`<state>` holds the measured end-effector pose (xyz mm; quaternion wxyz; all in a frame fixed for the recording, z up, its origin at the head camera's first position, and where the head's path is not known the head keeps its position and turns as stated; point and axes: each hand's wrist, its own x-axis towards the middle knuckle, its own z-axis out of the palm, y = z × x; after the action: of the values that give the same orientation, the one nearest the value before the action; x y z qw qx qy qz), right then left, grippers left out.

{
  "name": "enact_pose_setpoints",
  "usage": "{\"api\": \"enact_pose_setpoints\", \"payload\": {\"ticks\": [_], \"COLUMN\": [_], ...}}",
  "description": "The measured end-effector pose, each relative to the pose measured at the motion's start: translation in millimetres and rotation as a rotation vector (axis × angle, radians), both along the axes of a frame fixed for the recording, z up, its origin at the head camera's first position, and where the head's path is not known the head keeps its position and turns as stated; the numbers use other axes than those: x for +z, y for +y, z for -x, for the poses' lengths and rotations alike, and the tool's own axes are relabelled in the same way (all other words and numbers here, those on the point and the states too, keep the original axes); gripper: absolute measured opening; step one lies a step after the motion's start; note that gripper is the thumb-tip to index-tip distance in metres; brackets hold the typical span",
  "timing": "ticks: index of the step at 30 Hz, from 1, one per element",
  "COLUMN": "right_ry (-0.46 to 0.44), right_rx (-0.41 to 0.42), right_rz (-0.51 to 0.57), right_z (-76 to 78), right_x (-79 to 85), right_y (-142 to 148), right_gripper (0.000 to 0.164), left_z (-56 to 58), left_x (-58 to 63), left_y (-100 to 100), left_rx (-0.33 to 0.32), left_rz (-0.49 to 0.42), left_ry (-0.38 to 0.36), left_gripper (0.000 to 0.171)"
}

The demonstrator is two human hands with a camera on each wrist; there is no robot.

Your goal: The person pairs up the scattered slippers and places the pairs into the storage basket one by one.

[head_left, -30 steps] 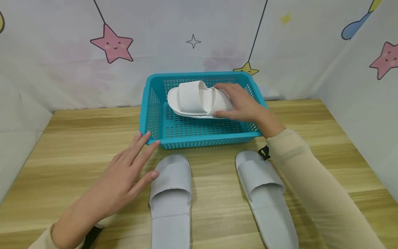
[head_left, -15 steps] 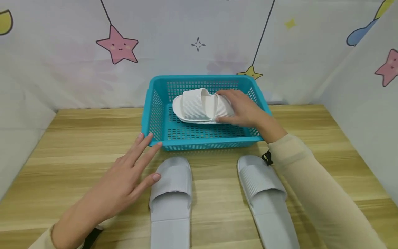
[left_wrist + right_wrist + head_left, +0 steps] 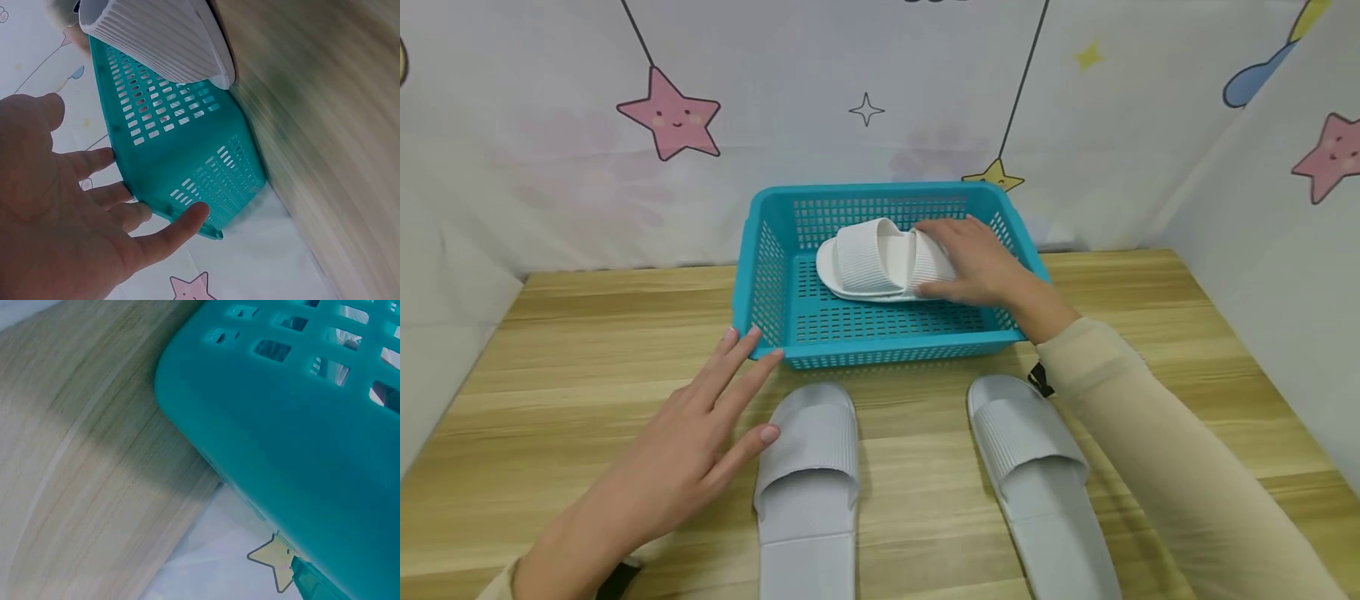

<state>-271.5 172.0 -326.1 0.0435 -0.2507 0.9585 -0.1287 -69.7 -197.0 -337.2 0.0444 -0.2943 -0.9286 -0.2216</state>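
Now, in the right hand (image 3: 976, 262), the white slippers (image 3: 861, 260) are gripped by one end inside the teal basket (image 3: 895, 343), best kept level, its near corner touched by the spread left hand (image 3: 681, 429). The gripped end is hidden; the grey slippers (image 3: 811, 435) are cut off below.

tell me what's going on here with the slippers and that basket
A person's right-hand grip is on a pair of white slippers inside a teal basket. Their left-hand grip touches the basket's near left corner. Two grey slippers lie on the wooden table in front of it. Whether the white pair rests on the bottom is hard to tell.
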Motion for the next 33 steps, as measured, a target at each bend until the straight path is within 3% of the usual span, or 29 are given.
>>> {"api": "enact_pose_setpoints", "payload": {"ticks": [12,22,33], "right_ry": [-0.041,-0.126,-0.142], "right_rx": [-0.032,-0.080,-0.098], "right_rz": [-0.030,-0.065,-0.108], "right_z": [2.5,0.9,-0.2], "right_x": [-5.4,-4.7,-3.4], "right_y": [-4.7,-4.8,-8.0], "right_gripper": [0.097,0.095,0.095], "left_z": [0.6,2.0,0.4], "left_x": [-1.7,-1.5,-0.6], "left_y": [0.0,1.6,0.2], "left_rx": [-0.004,-0.004,0.004], "left_rz": [0.000,0.000,0.009], "left_ry": [0.023,0.026,0.007], "left_gripper": [0.073,0.073,0.074]}}
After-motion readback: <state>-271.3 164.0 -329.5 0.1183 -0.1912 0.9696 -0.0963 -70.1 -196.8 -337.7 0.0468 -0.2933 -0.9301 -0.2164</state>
